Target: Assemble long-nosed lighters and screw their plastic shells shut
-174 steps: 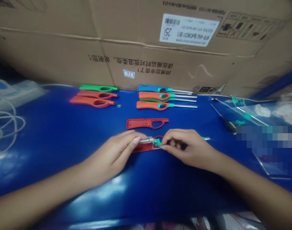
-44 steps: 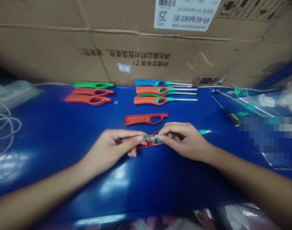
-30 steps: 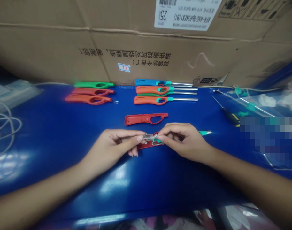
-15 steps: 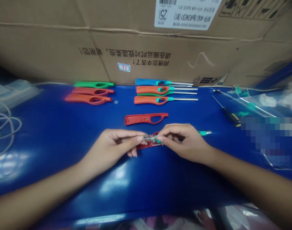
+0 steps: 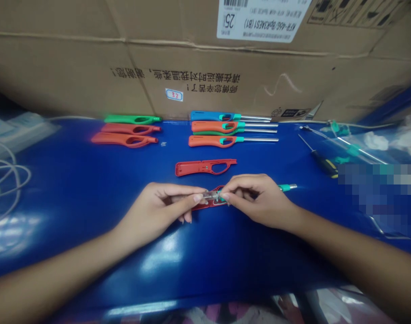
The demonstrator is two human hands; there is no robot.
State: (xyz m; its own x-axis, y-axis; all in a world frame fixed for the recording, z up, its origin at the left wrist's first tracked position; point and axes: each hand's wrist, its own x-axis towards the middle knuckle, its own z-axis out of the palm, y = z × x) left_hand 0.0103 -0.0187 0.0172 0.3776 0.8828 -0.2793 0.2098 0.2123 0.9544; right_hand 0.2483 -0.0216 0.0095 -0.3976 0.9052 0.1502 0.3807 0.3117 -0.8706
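Between the thumb and fingers of my left hand is a small clear lighter fuel tank. My right hand pinches at the tank's right end, by a teal part; exactly what its fingertips grip is hidden. Directly beneath both hands lies a red lighter handle half, with a thin pale tube or wire showing by the right fingertips. A teal collar with a metal end pokes out beyond my right hand. Farther back, another red handle half rests with its hollow inside facing up.
Assembled lighters with metal barrels lie at the back middle. Green and red handle shells are stacked at back left, beside tiny pins. A screwdriver and plastic bags lie right. A cardboard box stands behind.
Both hands keep almost the same place and grip on the clear tank. Nothing else has visibly moved.
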